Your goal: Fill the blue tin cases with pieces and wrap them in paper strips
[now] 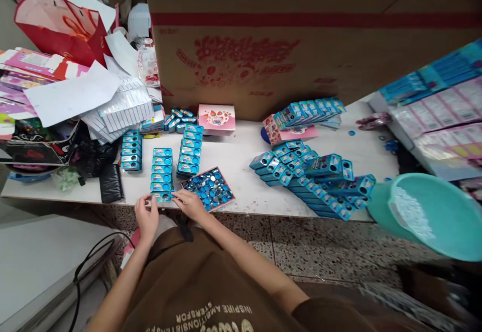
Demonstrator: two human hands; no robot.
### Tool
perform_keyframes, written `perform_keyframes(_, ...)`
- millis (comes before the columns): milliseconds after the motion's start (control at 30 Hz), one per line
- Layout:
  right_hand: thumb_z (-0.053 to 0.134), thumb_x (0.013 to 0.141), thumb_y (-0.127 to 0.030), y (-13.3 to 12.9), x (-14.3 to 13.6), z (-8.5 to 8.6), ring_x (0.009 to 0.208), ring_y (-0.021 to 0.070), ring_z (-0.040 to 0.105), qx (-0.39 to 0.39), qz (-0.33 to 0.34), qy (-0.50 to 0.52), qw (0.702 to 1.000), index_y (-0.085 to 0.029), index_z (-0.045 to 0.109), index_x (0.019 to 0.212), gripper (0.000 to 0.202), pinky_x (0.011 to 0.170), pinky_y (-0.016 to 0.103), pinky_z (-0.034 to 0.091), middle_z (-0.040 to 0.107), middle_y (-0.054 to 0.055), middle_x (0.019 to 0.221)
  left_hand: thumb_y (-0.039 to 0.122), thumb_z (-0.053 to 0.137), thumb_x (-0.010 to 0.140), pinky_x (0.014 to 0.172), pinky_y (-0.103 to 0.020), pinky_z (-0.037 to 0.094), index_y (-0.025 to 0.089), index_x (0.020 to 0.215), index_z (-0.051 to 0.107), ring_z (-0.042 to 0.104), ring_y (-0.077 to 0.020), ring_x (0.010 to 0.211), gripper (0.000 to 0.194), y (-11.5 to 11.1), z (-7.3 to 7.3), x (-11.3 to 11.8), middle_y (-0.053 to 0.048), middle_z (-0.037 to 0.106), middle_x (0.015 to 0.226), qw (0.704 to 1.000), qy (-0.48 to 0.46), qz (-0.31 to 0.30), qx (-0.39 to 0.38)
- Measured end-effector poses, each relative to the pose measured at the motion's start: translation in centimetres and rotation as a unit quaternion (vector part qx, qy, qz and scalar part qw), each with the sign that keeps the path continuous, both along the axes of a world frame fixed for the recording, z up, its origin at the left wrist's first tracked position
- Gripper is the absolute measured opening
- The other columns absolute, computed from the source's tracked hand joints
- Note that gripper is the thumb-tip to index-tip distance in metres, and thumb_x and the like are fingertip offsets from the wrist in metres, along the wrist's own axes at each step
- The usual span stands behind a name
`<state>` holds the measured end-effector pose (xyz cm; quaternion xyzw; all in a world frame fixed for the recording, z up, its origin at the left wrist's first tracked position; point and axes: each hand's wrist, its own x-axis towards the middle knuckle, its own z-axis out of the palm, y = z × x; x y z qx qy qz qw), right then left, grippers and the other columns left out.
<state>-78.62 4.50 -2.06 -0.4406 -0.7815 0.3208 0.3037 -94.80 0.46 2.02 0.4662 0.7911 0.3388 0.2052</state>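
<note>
Close to the table's front edge, a blue box (161,197) with a dark round spot lies at the near end of a column of blue boxes (161,169). My left hand (147,214) is at its left end, thumb and fingers bent close to the box. At the right end, my right hand (188,204) pinches something small and blue by the box. A shallow tray (228,202) full of round blue and silver caps sits just right of my right hand. Another column of blue boxes (190,151) stands behind the tray, and a shorter stack (131,151) stands to the left.
Many blue boxes (312,186) are piled on the right, beside a turquoise basin (401,191). A large cardboard box (241,66) stands behind the table. Pink boxes (216,118), a black wallet-like item (110,184) and stacked white cards (128,103) lie around.
</note>
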Motion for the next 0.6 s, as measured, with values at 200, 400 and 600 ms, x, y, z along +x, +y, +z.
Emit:
perform_keyframes(200,0.045,0.091,-0.029,-0.8,-2.2,0.0,0.079,0.0192,0.057,0.047,0.041,-0.155,0.986,-0.016,0.065,0.108,0.029,0.070,0.030,0.046,0.064,0.011,0.087,0.052,0.051,0.079,0.081,-0.033,0.047,0.015,0.107,0.058,0.061,-0.0206,0.089,0.047,2.1,-3.3,-4.1,-0.013,0.063,0.105,0.967,-0.208,-0.001,-0.147)
perform_keyframes(400,0.046,0.091,-0.034,-2.0,-3.9,-0.1,0.079,0.0183,0.055,-0.022,-0.091,-0.146,0.985,-0.021,0.068,0.105,0.030,0.071,0.029,0.044,0.062,0.010,0.086,0.061,0.047,0.078,0.078,-0.034,0.048,0.012,0.097,0.065,0.062,-0.0246,0.090,0.055,3.2,-4.9,-5.3,-0.012,0.068,0.098,0.919,-0.330,-0.073,-0.203)
perform_keyframes(600,0.064,0.075,-0.036,-1.1,-5.8,-0.1,0.067,0.0152,0.056,-0.247,-0.275,0.082,0.926,-0.019,0.070,0.076,0.018,0.065,0.027,0.044,0.060,0.003,0.073,0.058,0.061,0.069,0.081,-0.033,0.046,0.012,0.112,0.059,0.061,-0.0213,0.084,0.062,4.2,-5.1,-6.3,-0.016,0.060,0.114,0.929,-0.234,-0.162,-0.235)
